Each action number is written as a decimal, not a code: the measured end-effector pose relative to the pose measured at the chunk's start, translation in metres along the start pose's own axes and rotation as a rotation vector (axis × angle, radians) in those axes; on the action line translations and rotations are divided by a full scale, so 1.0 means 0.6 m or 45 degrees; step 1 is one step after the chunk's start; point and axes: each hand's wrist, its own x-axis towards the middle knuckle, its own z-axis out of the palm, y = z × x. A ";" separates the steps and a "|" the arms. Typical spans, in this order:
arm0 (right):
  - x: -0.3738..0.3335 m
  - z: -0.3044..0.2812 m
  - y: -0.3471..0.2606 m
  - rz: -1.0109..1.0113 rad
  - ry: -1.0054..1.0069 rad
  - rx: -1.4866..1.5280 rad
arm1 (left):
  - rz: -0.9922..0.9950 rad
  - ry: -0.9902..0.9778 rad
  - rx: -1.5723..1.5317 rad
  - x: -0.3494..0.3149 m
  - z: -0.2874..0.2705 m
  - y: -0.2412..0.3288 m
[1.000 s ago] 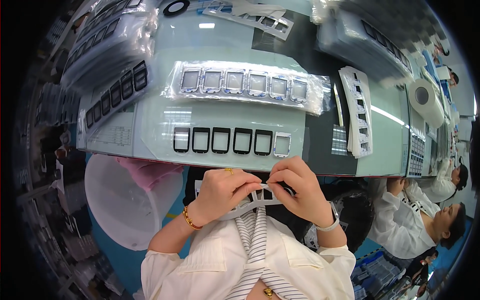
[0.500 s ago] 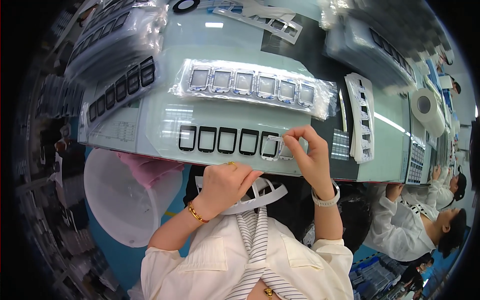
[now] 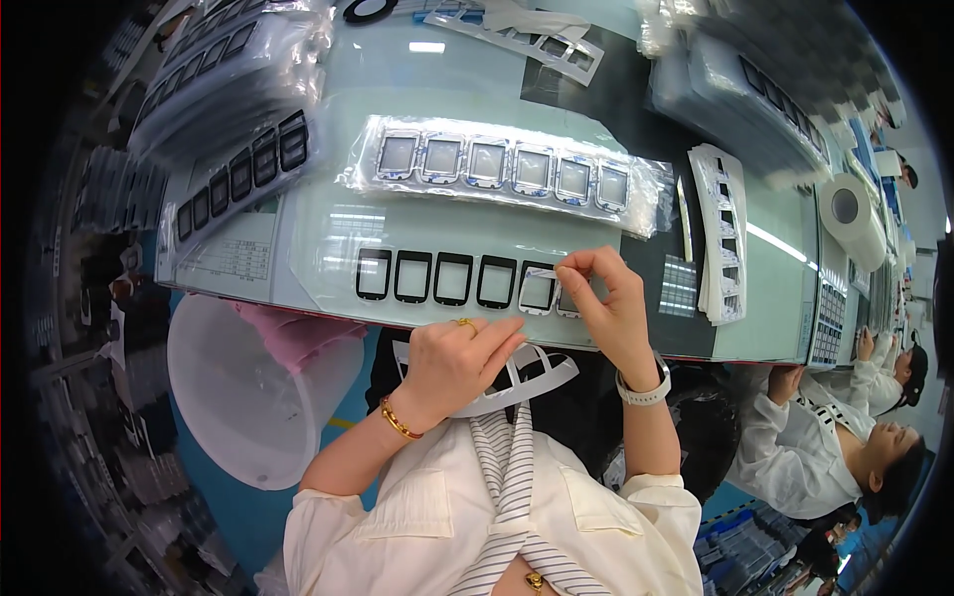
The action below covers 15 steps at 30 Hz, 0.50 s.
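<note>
Lowest in the frame, the person's left hand [image 3: 455, 366] bends over a white strip [image 3: 542, 385] with cut-out windows; its fingers are closed on the strip, which curves out to the right below the bench edge. Just up and right, the right hand [image 3: 608, 303] reaches over the bench [image 3: 467, 224], thumb and forefinger pinched together on the upper right corner of a thin white frame [image 3: 537, 311]. That frame lies over the fifth black frame in the row — the two look nearly lined up, though whether they touch all round cannot be told.

Four more black frames [image 3: 453, 278] stand side by side to the left, well apart from the hands, and a further frame is mostly hidden behind the right hand. At the left, beside the bench, sits a translucent tub [image 3: 214, 397] with pink cloth [image 3: 298, 338] in it.

Beyond the row, mid-frame, lies a clear bagged sheet [image 3: 497, 164] of six frames. A stack of white strips [image 3: 730, 238] rests to its right, a white roll [image 3: 861, 236] farther right. Plastic-wrapped stacks [image 3: 238, 89] fill the upper left — a black ring [image 3: 370, 12] sits near the top edge.
</note>
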 end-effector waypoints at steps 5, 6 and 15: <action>0.000 0.000 0.001 -0.029 0.001 -0.032 | -0.004 -0.005 0.027 0.000 0.001 0.000; 0.000 0.000 0.001 -0.029 0.001 -0.031 | -0.004 -0.006 0.028 0.000 0.001 0.000; 0.001 0.001 0.001 -0.014 -0.012 -0.056 | 0.002 -0.009 0.053 -0.001 0.003 -0.001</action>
